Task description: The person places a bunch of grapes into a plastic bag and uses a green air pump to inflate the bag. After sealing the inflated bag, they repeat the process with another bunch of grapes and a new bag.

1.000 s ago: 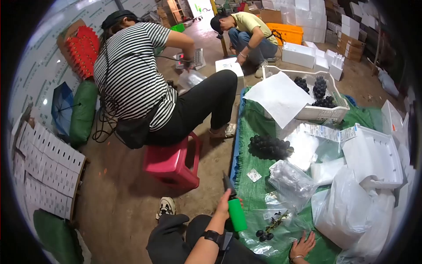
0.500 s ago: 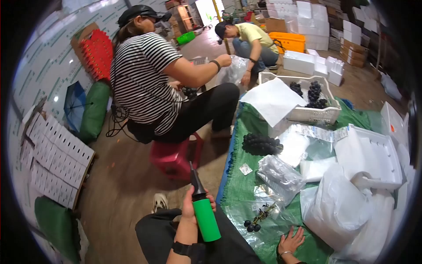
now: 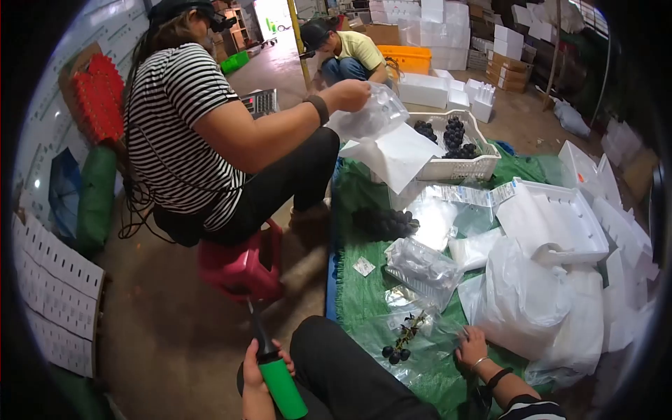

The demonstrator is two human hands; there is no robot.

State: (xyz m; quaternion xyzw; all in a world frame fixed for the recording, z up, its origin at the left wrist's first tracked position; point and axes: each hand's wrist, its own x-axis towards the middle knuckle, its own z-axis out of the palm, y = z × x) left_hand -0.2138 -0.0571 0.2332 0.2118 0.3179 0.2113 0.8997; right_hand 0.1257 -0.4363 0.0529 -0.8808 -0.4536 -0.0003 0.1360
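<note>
In my left hand is a green hand air pump with a black tapered nozzle pointing up and away. My fingers wrap round its black collar, over my lap. My right hand is down at the green mat, its bent fingers closed at the edge of a clear plastic sheet. On that sheet lies a grape stem with a few dark grapes left at one end. A fuller bunch of dark grapes and a clear plastic clamshell pack lie farther up the mat.
A white crate with grape bunches stands at the mat's far end. White plastic bags and a white foam tray crowd the right. A person in stripes sits on a red stool, holding clear plastic; another person crouches behind.
My view has shifted. My right hand has moved forward from lying flat on the mat to the plastic's edge. The pump is lower in view. The striped person's hand has moved nearer the crate.
</note>
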